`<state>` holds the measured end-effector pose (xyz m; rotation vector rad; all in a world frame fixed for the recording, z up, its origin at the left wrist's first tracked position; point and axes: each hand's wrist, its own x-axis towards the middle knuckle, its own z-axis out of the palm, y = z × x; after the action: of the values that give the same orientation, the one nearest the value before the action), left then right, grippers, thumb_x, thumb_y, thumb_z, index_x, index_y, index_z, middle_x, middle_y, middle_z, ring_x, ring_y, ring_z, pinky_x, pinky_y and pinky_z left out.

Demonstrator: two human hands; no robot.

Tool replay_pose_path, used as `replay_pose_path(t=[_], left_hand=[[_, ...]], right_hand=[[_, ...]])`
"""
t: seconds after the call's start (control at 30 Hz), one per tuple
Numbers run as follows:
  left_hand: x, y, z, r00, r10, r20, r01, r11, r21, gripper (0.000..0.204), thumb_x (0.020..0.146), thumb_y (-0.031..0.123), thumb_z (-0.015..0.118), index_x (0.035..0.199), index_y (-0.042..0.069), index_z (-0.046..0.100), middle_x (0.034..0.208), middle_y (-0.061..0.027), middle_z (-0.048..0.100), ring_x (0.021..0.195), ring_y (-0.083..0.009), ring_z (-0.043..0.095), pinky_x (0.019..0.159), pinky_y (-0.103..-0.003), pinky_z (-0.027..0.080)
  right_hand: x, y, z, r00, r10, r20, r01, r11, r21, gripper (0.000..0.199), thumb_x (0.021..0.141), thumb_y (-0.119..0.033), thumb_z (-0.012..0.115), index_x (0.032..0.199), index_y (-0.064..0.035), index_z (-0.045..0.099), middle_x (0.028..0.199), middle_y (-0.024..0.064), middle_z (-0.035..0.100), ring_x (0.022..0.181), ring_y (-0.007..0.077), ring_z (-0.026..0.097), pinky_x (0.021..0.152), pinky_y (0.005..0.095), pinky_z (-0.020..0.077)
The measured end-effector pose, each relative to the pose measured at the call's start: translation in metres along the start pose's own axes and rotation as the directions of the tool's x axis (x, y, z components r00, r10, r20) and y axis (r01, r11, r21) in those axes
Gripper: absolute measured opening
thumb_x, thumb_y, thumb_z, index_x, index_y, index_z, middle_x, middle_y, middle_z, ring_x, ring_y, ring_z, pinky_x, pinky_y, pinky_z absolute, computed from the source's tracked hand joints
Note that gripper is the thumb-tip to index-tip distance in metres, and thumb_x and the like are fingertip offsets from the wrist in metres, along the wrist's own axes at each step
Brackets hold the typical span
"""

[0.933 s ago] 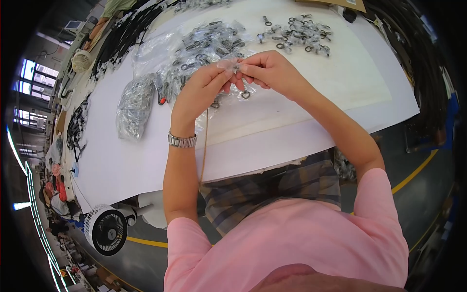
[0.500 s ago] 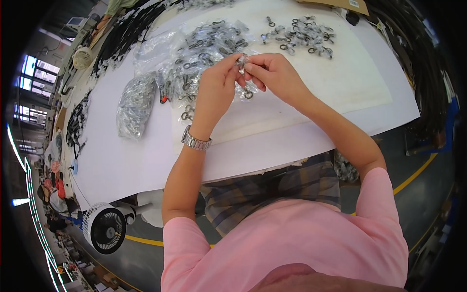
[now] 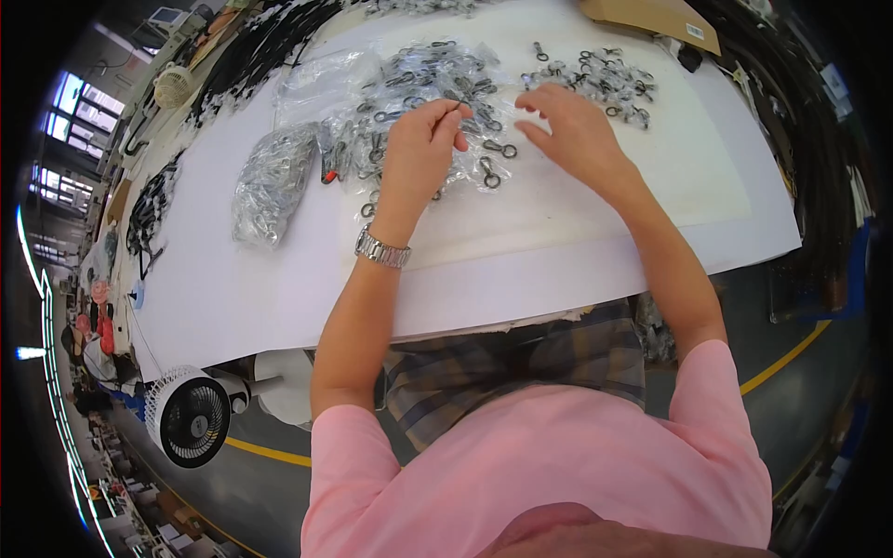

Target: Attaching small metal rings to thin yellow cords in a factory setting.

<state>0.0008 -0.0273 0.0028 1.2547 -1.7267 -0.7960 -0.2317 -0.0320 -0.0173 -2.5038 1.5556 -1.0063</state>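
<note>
Clip stock: loose heap of dark metal ring-ended clips in clear plastic film (image 3: 437,67), on the white-covered desk (image 3: 233,302); places below refer to this heap.
Left hand (image 3: 419,158): over the heap's near edge; grip closed, thumb and forefinger pinching a small dark piece (image 3: 459,107), its full shape hidden by the fingers.
Right hand (image 3: 579,135): right of the heap, apart from the left; grip wide, thumb well off the curled fingers, nothing seen between them.
Loose items: two dark metal ring-ended clips (image 3: 490,174), at the heap's near right corner, between the hands.
Bagged stock: bulging clear plastic bag (image 3: 272,191), left of the heap.
Second group: scattered plastic-wrapped dark clips (image 3: 609,79), right of the heap.
</note>
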Motion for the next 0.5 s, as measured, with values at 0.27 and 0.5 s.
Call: replay_pose_path(t=[0.27,0.5], left_hand=[[0.01,-0.018,0.019,0.945,0.308,-0.111,-0.29,0.945,0.149,0.02,0.092,0.018,0.067,0.086,-0.001,0.072,0.069,-0.0138,0.069,0.068,-0.0281,0.07,0.069,-0.042,0.053],[0.001,-0.041,0.033,0.815,0.524,-0.247,-0.457,0.844,0.281,0.02,0.084,0.019,0.076,0.087,-0.001,0.075,0.077,-0.0166,0.072,0.077,-0.0337,0.071,0.077,-0.044,0.055]], right_hand=[[-0.014,-0.015,0.021,0.989,-0.015,0.144,0.043,0.98,-0.193,0.014,0.082,-0.01,0.072,0.089,-0.0029,0.061,0.09,0.014,0.062,0.086,0.036,0.064,0.075,0.0475,0.0511],[-0.004,-0.001,0.024,0.933,0.155,0.324,-0.236,0.944,0.229,0.02,0.09,0.005,0.06,0.108,-0.0021,0.064,0.095,0.0089,0.065,0.084,0.0156,0.061,0.078,0.0296,0.0495]])
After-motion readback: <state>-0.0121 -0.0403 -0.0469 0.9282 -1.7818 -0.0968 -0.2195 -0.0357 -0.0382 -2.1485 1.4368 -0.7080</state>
